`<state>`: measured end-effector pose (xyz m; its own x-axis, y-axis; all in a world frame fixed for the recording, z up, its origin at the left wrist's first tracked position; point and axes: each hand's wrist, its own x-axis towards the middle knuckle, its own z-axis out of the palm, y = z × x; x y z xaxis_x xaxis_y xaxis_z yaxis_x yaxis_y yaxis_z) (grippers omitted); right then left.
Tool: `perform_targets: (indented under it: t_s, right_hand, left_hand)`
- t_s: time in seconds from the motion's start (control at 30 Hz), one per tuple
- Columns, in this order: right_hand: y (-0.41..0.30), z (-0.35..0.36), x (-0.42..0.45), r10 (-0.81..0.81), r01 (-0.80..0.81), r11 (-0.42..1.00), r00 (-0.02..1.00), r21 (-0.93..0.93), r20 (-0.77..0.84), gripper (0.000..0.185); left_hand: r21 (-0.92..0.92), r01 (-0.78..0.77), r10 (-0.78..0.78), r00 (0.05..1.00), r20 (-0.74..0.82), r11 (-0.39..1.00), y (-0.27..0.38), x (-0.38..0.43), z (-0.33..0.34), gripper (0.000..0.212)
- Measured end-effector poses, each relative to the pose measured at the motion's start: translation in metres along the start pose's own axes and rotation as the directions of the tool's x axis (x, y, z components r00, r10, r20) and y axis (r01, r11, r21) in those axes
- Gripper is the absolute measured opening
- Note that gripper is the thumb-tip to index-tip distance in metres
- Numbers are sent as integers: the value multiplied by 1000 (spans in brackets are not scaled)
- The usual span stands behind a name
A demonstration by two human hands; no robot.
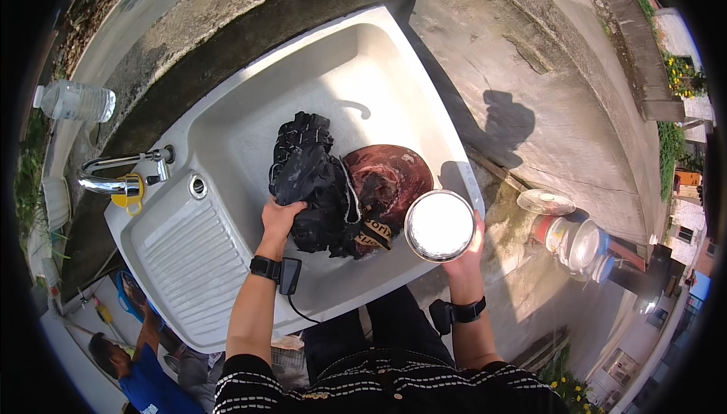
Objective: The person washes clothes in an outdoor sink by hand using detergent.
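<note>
Two wet garments lie in the white laundry sink (227, 104). My left hand (280, 219) grips the near left edge of the dark bunched one, a black garment (315, 181) with white trim; its thumb is on top and its fingers are partly hidden. Against it on the right rests a reddish-brown garment (400, 169). A tan and black elastic band (373, 235) with lettering shows at the near side of the pile. My right hand (466, 252) holds a round metal-rimmed bowl (440, 225) above the sink's right rim. Glare hides what the bowl contains.
A chrome faucet (111, 175) with a yellow piece around it stands left, beside the ribbed washboard (182, 266). A clear water bottle (76, 100) sits on the concrete ledge. A person in blue (150, 377) works at lower left. Plastic containers (573, 240) stand right.
</note>
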<state>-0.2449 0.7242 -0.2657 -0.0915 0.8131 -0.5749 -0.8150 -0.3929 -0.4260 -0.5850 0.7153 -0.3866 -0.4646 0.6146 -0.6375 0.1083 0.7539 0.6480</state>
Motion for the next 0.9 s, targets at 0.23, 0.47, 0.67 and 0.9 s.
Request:
perform_targets:
  t_s: [0.23, 0.47, 0.67, 0.9]
  right_hand:
    - [10, 4, -2, 31, -36, 997, 996, 74, 78, 59]
    - [6, 5, 12, 18, -17, 1000, 999, -21, 36, 61]
    - [-3, -3, 30, 24, -28, 999, 995, -42, -93, 58]
    - [-3, -24, 44, 20, -25, 999, 994, -37, -108, 60]
  left_hand:
    - [430, -340, 495, 805, -326, 836, 119, -34, -69, 50]
    - [450, -700, 662, 699, 272, 555, 114, -49, -31, 68]
    - [583, -288, 211, 957, 197, 760, 54, 41, 10, 133]
    - [559, -183, 128, 982, 137, 808, 41, 102, 43, 115]
